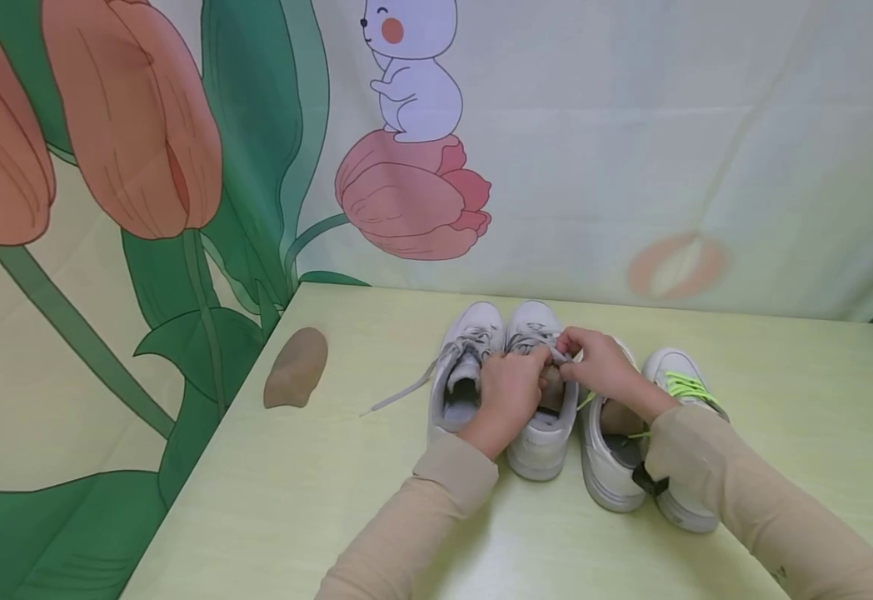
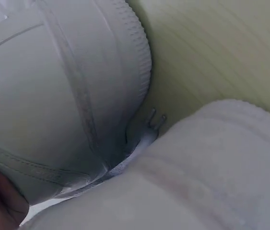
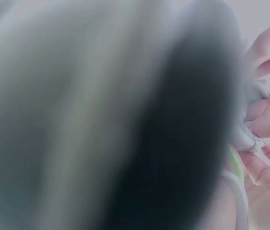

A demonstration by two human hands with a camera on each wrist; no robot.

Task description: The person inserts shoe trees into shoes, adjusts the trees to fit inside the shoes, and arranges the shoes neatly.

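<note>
Two white shoes with grey laces stand side by side, a left one (image 1: 485, 319) and a right one (image 1: 545, 457). Over the right one, my left hand (image 1: 510, 390) reaches across its opening and pinches the grey shoelace near the tongue. From the other side my right hand (image 1: 603, 364) pinches the same grey shoelace (image 1: 558, 356) between thumb and fingers. A brown insert (image 1: 552, 389) shows inside this shoe. The right wrist view is mostly blocked by a blurred dark shape, with fingers (image 3: 269, 117) and lace at its right edge.
Two more white shoes, with neon-green laces, stand to the right: a nearer one (image 1: 611, 487) holding a brown insert and another (image 1: 672, 367) partly under my right sleeve. A loose brown insert (image 1: 296, 367) lies on the table (image 1: 316, 483) at left. A loose grey lace (image 1: 404, 392) trails leftward.
</note>
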